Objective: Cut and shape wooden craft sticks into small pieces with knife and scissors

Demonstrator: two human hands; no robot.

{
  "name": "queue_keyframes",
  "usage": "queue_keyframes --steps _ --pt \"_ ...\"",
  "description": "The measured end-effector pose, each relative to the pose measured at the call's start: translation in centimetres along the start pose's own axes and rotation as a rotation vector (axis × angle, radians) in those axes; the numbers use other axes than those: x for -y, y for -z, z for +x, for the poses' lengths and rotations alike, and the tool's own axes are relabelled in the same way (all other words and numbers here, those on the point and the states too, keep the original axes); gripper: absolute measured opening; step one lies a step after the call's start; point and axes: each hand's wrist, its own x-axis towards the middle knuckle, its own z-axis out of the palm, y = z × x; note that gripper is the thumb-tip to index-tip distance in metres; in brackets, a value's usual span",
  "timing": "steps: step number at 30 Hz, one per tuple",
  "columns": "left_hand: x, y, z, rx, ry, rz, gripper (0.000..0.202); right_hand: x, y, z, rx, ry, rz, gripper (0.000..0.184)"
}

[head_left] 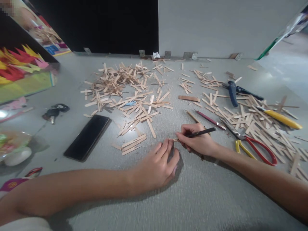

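My right hand [196,139] is closed around a black pen [203,132], its tip down on a small wooden stick [175,140] lying on the grey table [192,199]. My left hand [157,165] lies beside it with fingers stretched together, pressing flat on the same stick, most of which is hidden under the fingers. A short stack of wooden sticks [133,144] lies just left of my left fingers. A large heap of loose wooden sticks [125,93] spreads behind them.
A black phone [88,137] and keys [54,112] lie at left. Red-handled scissors [255,146], a yellow cutter [280,118], blue pliers [233,91] and a pink pencil [209,119] sit among more sticks [262,128] at right. Coloured paper [19,70] is far left.
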Motion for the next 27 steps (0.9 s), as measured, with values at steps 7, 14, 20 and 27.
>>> queue_keyframes --steps 7,14,20,27 --pt "0.15 0.01 0.14 0.007 -0.010 -0.007 0.038 0.27 -0.17 0.14 0.024 -0.066 0.064 0.057" --pt "0.00 -0.11 -0.03 0.026 -0.010 -0.019 0.038 0.20 -0.24 0.16 0.026 -0.072 0.087 0.060" --pt "-0.05 -0.24 -0.20 0.048 -0.003 -0.017 0.039 -0.13 -0.20 0.04 0.016 0.007 0.027 0.060" --pt "0.00 -0.26 -0.06 0.040 -0.008 -0.013 0.039 0.00 -0.12 0.12 0.016 0.039 -0.032 0.054"
